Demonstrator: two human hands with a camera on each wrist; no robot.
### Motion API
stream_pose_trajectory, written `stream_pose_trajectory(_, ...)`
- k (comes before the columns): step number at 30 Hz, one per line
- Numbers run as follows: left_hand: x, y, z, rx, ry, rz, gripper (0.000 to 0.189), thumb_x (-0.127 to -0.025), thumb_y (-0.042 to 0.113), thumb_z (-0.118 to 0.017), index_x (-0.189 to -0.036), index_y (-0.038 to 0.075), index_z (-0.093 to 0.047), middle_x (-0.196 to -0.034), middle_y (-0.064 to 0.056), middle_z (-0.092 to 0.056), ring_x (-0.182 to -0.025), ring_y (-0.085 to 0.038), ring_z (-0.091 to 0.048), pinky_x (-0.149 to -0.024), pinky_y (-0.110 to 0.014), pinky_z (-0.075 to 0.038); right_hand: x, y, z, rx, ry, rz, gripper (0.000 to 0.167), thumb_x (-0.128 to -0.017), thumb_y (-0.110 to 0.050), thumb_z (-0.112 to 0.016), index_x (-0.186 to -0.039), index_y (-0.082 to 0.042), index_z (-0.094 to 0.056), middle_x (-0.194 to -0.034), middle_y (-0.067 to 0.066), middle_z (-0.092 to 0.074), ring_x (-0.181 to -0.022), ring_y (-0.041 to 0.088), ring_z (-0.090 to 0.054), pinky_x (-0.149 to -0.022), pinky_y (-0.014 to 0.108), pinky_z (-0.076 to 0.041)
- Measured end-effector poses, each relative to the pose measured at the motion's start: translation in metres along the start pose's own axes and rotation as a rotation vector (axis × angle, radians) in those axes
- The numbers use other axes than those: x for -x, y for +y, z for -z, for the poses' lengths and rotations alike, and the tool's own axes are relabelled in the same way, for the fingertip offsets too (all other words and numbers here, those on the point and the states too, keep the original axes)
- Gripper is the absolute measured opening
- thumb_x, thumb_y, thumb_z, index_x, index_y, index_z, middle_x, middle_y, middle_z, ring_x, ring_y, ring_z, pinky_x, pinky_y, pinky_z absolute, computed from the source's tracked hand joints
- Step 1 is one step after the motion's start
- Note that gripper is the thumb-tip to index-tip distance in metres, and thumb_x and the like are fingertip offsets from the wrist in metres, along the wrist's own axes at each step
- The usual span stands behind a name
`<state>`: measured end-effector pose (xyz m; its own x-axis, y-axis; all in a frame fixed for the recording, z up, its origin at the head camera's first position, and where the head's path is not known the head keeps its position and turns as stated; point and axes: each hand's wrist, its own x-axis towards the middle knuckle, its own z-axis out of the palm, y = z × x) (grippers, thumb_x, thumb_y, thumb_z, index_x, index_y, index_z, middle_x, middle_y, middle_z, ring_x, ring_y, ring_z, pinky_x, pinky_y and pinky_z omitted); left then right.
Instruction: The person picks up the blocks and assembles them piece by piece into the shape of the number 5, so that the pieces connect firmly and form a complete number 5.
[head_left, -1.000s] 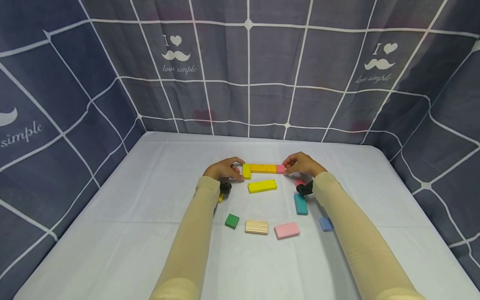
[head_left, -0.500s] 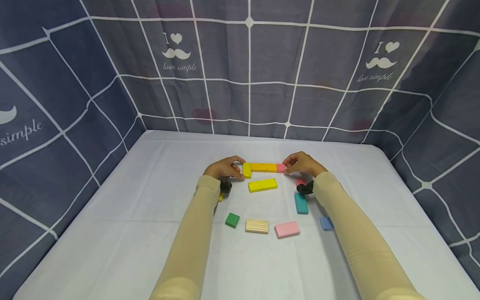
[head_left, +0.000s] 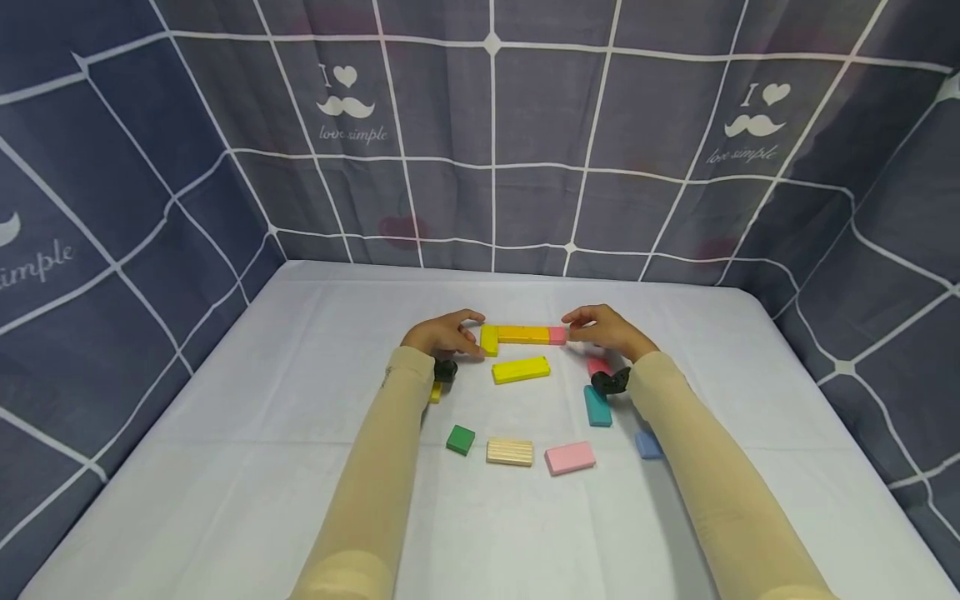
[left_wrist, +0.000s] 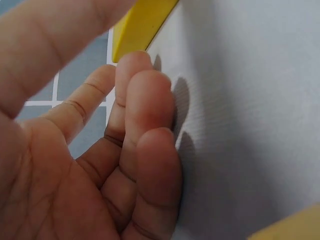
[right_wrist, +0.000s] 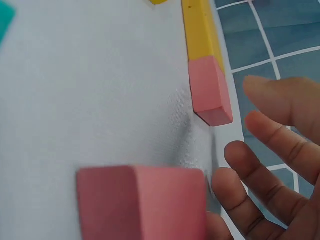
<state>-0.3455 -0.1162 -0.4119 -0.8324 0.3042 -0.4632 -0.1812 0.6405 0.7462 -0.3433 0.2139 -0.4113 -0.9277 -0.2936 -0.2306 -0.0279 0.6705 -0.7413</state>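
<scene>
A yellow block [head_left: 489, 340] stands crosswise at the left end of a row. Against it lies a longer orange-yellow block [head_left: 522, 335], with a small pink block [head_left: 557, 336] at the row's right end. My left hand [head_left: 447, 334] is at the yellow block, thumb and index fingertip close to its left corners, the other fingers loosely bent over the cloth in the left wrist view. In the right wrist view, a gap separates the fingers [right_wrist: 237, 192] from the pink end block [right_wrist: 210, 90]. That right hand [head_left: 604, 328] holds nothing.
A bright yellow block [head_left: 521, 370] lies before the row. Nearer are green [head_left: 461, 440], ridged wooden [head_left: 510, 452], pink [head_left: 570, 458], blue [head_left: 648, 445] and teal [head_left: 597, 406] blocks. A reddish-pink block [head_left: 597, 366] sits under the right wrist. Gridded curtains [head_left: 540, 108] border the white table [head_left: 300, 467].
My right fingers have drawn slightly away from the pink end block. The left hand stays beside the yellow block, and the row keeps its arrangement. The head view has shifted slightly.
</scene>
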Motion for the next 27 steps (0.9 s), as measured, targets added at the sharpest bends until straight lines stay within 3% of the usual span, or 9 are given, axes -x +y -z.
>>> stream_pose_trajectory(9, 0.0, -0.001, 0.007, 0.012, -0.053, 0.001, 0.082, -0.096, 0.022, -0.085, -0.165, 0.025, -0.041, -0.109, -0.007, -0.059, -0.087, -0.018, -0.051, -0.076, -0.026, -0.043, 0.008, 0.005, -0.004, -0.101, 0.05, -0.03, 0.044, -0.108, -0.022, -0.067, -0.148, -0.003, -0.062, -0.146, 0.022, -0.059, -0.12, 0.035, -0.059, -0.106, 0.043, -0.054)
stream_pose_trajectory(15, 0.003, -0.002, 0.01, 0.054, -0.024, -0.027, 0.07, -0.1, 0.021, -0.079, -0.162, 0.024, -0.046, -0.114, -0.01, -0.062, -0.092, -0.021, -0.055, -0.079, -0.027, -0.045, 0.016, 0.006, -0.006, -0.188, 0.091, -0.007, 0.042, -0.108, -0.017, -0.067, -0.146, 0.0, -0.063, -0.138, 0.02, -0.064, -0.112, 0.033, -0.06, -0.091, 0.03, -0.055)
stream_pose_trajectory(22, 0.015, -0.008, 0.015, 0.014, 0.013, -0.167, 0.051, -0.107, 0.023, -0.069, -0.155, 0.013, -0.054, -0.139, -0.016, -0.06, -0.102, -0.026, -0.06, -0.086, -0.031, -0.052, 0.023, 0.001, -0.014, -0.237, 0.096, 0.052, 0.042, -0.108, -0.016, -0.067, -0.145, 0.003, -0.063, -0.136, 0.022, -0.066, -0.112, 0.034, -0.06, -0.088, 0.028, -0.057)
stream_pose_trajectory(27, 0.031, -0.011, 0.019, 0.009, 0.025, -0.287, 0.047, -0.109, 0.019, -0.065, -0.153, 0.006, -0.055, -0.143, -0.018, -0.059, -0.111, -0.034, -0.062, -0.095, -0.042, -0.053, 0.027, -0.003, -0.02, -0.245, 0.082, 0.093, 0.04, -0.108, -0.014, -0.067, -0.143, 0.003, -0.064, -0.14, 0.025, -0.065, -0.113, 0.038, -0.06, -0.091, 0.029, -0.056)
